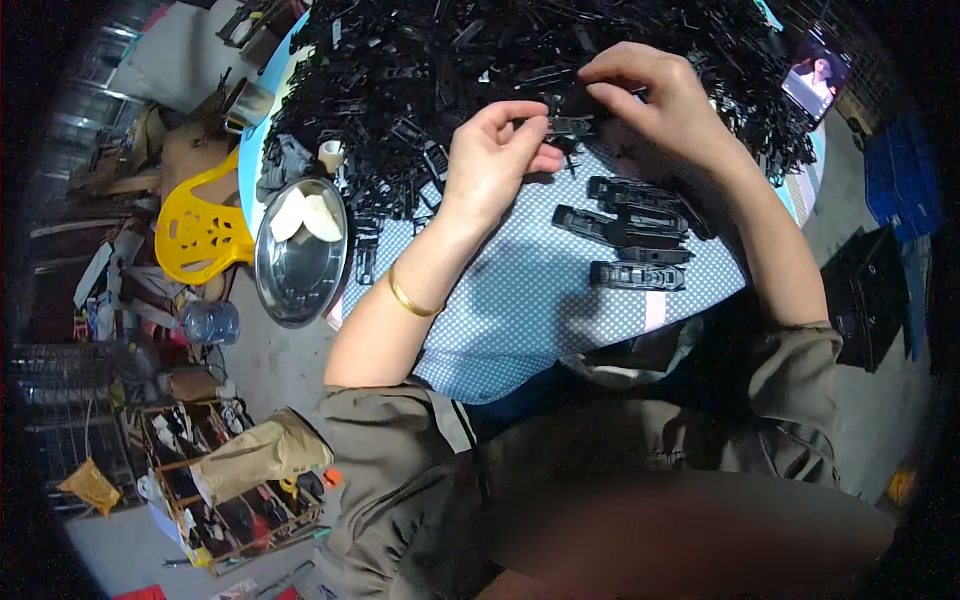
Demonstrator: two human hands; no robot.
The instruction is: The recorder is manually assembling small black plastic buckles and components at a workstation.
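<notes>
My left hand [495, 165], with a gold bangle on its wrist, pinches a small black plastic part [570, 127] between thumb and fingertips in front of the pile. To its right my right hand [665, 100] is raised with thumb and forefinger bent close together. Anything between those fingertips is lost against the dark parts behind. A large heap of black plastic parts [380, 75] covers the far side of the table. Nearer to me, several longer black slotted pieces [640, 235] lie side by side and partly stacked on the blue dotted cloth [510, 280].
At the table's left stands an oval metal tray [300, 285] with two pale wedge-shaped pieces in it, beside a small roll of tape [331, 154]. A lit phone [815, 80] leans at the far right. Left of the table are a yellow chair [195, 230] and a crowded wooden rack [215, 535].
</notes>
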